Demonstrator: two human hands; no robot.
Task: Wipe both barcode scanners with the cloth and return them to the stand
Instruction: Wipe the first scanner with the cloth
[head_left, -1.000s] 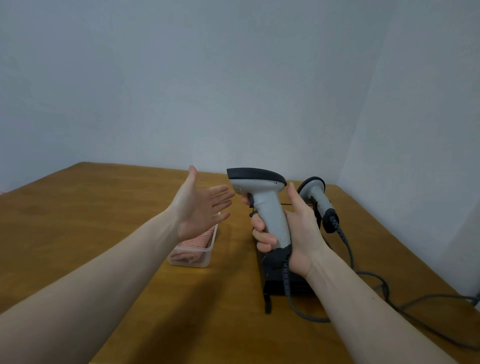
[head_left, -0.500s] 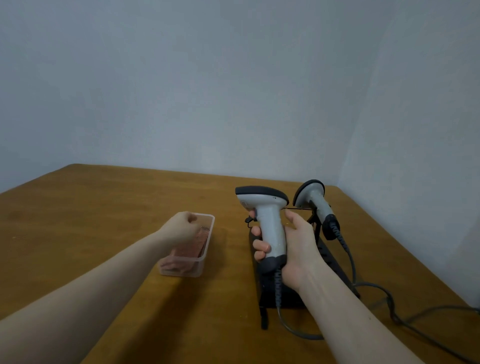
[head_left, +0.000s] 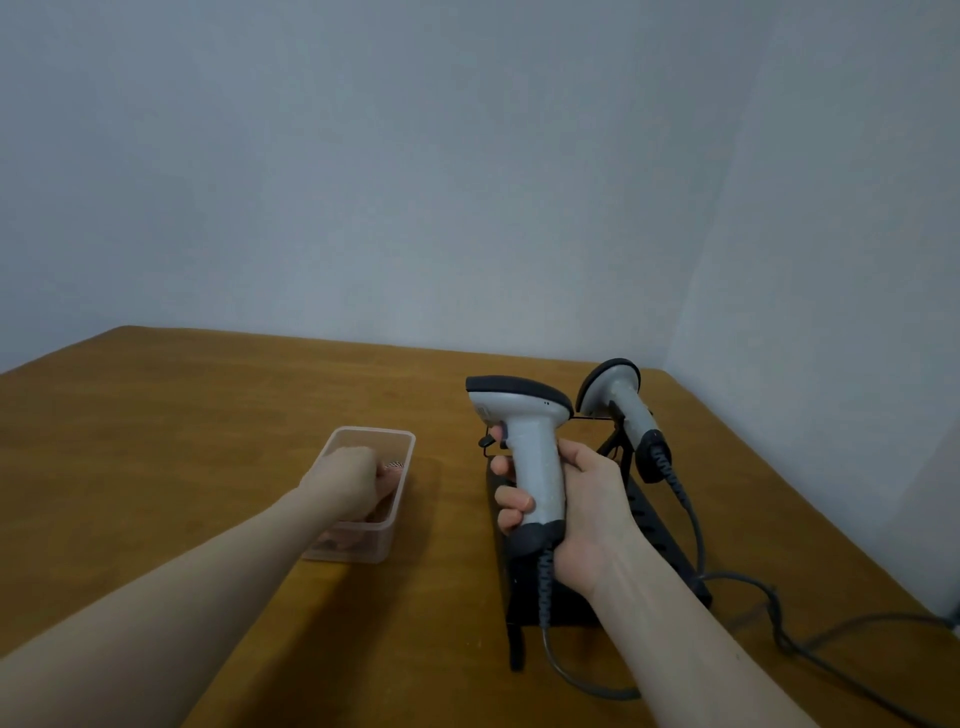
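My right hand (head_left: 582, 499) grips the handle of a grey barcode scanner (head_left: 524, 431) with a dark top, holding it upright above the black stand (head_left: 660, 530). A second grey scanner (head_left: 621, 402) rests on the stand's far right, head up. My left hand (head_left: 348, 480) reaches down into a clear plastic box (head_left: 400, 447), fingers curled onto the pinkish cloth (head_left: 387, 486) inside. The hand hides most of the cloth, so the grasp is not visible.
The wooden table (head_left: 182, 415) sits in a corner between two pale walls. Grey cables (head_left: 769, 597) trail from both scanners across the table's right side. The box stands left of the stand, a short gap between them.
My left hand dropped from an open pose in the air into the clear box onto the cloth. My right hand lowered the scanner slightly.
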